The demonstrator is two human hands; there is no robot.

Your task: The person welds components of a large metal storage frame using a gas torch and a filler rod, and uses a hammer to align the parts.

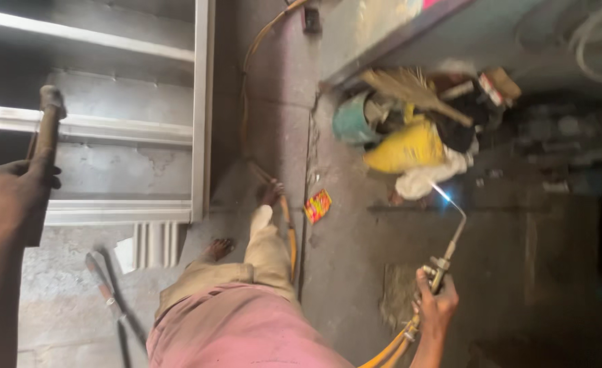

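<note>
Torch lit in right hand (pixel 436 308), hammer raised in left hand (pixel 16 193).

Right hand closed around the valve end of the gas torch (pixel 445 257), right of the metal frame (pixel 202 109); thin bent metal neck, small blue flame at its tip, yellow hose (pixel 391 349) trailing from the base. Likely rigid and light, tip hot, hose tugging; best held at the handle by the valves, as now. Left hand wrapped tight around the hammer (pixel 44 146) shaft, in front of the frame; dark wooden handle, rusty head up, probably head-heavy. Person's feet and beige trousers on the concrete floor (pixel 345 259) beside the frame; rubbish pile (pixel 417 133) further right.
</note>
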